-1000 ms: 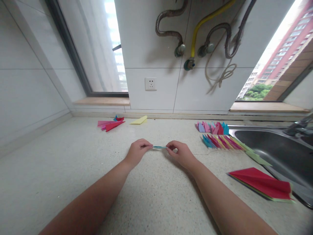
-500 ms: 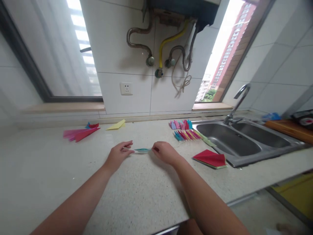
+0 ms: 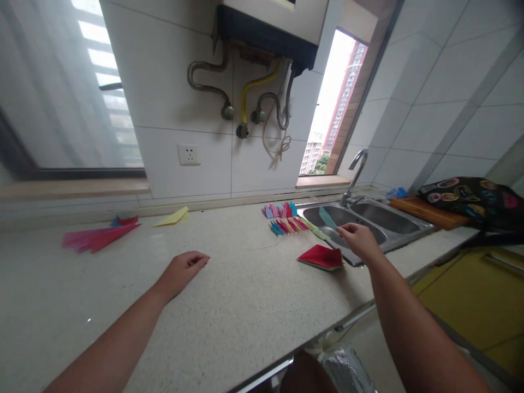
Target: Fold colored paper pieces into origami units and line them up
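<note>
The right hand (image 3: 357, 240), raised in front of the sink, grips one teal folded paper (image 3: 327, 217) by its near end between thumb and fingers; from this view the paper's far end stands out against the left basin. The left hand (image 3: 183, 274) rests on the table (image 3: 229, 305), its fingers curled in and their tips drawn together, with nothing seen in it. One red folded paper (image 3: 321, 255) lies near the right hand, at the front of the sink, with paler paper showing beneath its edge. Behind it are two rows of small folded papers: a back row (image 3: 280, 210) in pink, lilac, red and blue, and a front row (image 3: 290, 225) in teal, crimson and yellow, both too small and blurred to count piece by piece. A pale green paper (image 3: 320, 233) lies at the right end of the front row, by the sink's rim. Well to the left, near the wall, are one yellow folded paper (image 3: 172, 217) and a loose group of pink and red papers (image 3: 102, 236), with a small blue piece and a small red piece behind. The sink (image 3: 352, 260) has two basins and one tap (image 3: 355, 174).
</note>
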